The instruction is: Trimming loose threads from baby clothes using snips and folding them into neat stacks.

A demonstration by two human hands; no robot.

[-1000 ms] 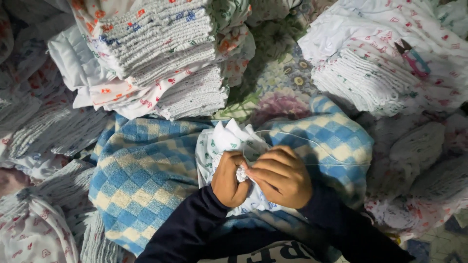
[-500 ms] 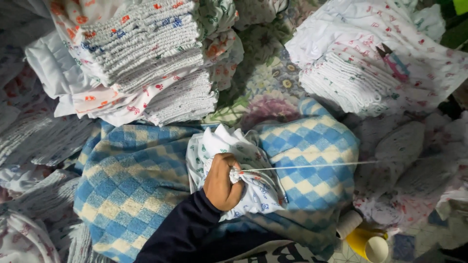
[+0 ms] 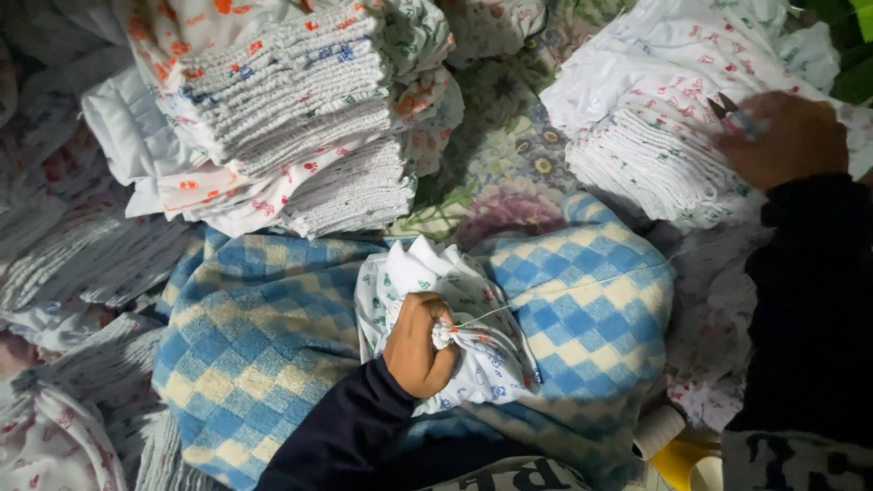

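My left hand (image 3: 416, 344) is closed around the gathered neck of a small white printed cloth bundle (image 3: 473, 300) lying on a blue and yellow checked blanket (image 3: 264, 345). A thin white thread (image 3: 564, 291) runs tight from the bundle's neck off to the right. At the upper right my right hand (image 3: 789, 136) lies on a pile of white printed cloths (image 3: 655, 136). Its fingers are over a pair of scissors (image 3: 730, 113) whose tips stick out past them. The dark sleeve of my right arm hides the right edge of the blanket.
A tall stack of folded printed cloths (image 3: 282, 118) stands at the upper left, with more cloth heaps (image 3: 64, 264) along the left side. A floral cloth (image 3: 509, 159) shows between the piles. A thread spool (image 3: 657, 429) and a yellow object (image 3: 680, 460) sit at the bottom right.
My right hand left the bundle, drew the thread out to the right, and moved up to the scissors on the white pile. The left hand kept its hold on the bundle.
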